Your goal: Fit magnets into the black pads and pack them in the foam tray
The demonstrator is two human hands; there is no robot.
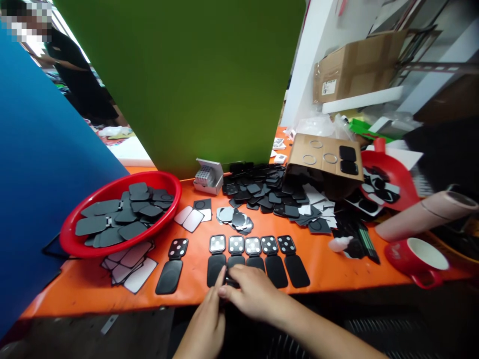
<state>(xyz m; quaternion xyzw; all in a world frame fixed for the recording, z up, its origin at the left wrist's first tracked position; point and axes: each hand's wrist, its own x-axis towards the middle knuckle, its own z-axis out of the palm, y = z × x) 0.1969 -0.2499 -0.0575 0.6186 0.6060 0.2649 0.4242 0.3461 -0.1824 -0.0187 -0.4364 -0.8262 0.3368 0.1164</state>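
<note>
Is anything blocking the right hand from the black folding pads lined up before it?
Nothing visible: the right hand reaches over the near ends of some black folding pads, the left hand close beside it. What lies beneath is hidden.

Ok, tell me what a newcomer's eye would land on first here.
Probably the big green panel standing at the back of the orange table, then the red basin of dark flat pieces toward the table's left end. At the front, the hands meet over a row of black hinged pieces with pale dots on their upper parts.
</note>
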